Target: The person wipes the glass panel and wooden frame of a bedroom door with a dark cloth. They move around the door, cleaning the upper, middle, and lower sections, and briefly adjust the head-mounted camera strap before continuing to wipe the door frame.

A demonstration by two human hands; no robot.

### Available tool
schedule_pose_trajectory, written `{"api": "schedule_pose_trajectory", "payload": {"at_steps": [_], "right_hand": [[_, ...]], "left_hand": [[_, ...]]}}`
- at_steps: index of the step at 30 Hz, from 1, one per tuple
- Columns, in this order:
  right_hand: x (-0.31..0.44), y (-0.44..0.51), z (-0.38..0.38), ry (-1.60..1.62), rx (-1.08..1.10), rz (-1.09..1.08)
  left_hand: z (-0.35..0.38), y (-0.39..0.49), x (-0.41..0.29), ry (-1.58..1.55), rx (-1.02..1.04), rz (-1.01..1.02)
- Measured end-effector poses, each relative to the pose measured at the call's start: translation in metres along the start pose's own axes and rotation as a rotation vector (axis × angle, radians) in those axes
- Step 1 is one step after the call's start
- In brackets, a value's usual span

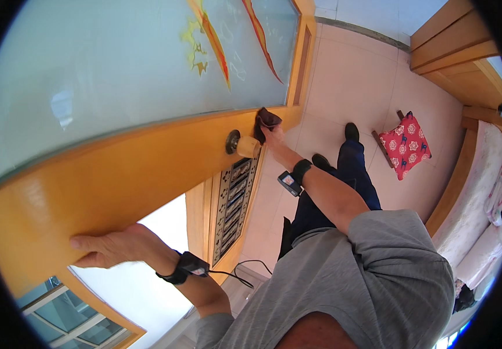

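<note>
A wooden door [115,179] with a large frosted glass pane [137,74] stands in front of me. Orange and yellow streaks decorate the glass. My right hand [273,134] holds a crumpled dark brown cloth [268,118] against the wood just below the pane's corner. Close beside that hand is a round door knob [247,146] on a dark metal base. At lower left, my left hand [113,248] grips the door's edge, thumb on its face; its other fingers are partly hidden. Both wrists wear black straps with small devices, and a black cable [233,274] runs from the left one.
A folding stool [405,146] with a red patterned seat stands on the pale tiled floor [351,65], right of my feet. Further right is a wooden-framed seat or bed [456,174] with pale covers. Below the knob is a decorated panel [235,209]; a paned window [76,314] shows at lower left.
</note>
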State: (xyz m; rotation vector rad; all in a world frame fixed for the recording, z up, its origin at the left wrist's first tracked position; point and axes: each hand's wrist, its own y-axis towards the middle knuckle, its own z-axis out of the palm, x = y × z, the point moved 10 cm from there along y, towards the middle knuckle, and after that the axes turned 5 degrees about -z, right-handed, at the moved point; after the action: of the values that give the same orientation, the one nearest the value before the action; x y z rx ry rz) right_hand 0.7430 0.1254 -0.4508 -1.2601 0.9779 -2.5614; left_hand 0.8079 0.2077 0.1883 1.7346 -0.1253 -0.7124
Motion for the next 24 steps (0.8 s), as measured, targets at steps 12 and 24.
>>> {"api": "schedule_pose_trajectory", "payload": {"at_steps": [12,24], "right_hand": [[0.040,-0.038,-0.059,-0.429,-0.042,0.030],[0.043,-0.069,-0.102,-0.514,-0.449,-0.204]], "left_hand": [[0.003,-0.009,0.006,-0.014,-0.061,-0.094],[0.047,-0.051,0.045,-0.674,0.156,-0.088]]}}
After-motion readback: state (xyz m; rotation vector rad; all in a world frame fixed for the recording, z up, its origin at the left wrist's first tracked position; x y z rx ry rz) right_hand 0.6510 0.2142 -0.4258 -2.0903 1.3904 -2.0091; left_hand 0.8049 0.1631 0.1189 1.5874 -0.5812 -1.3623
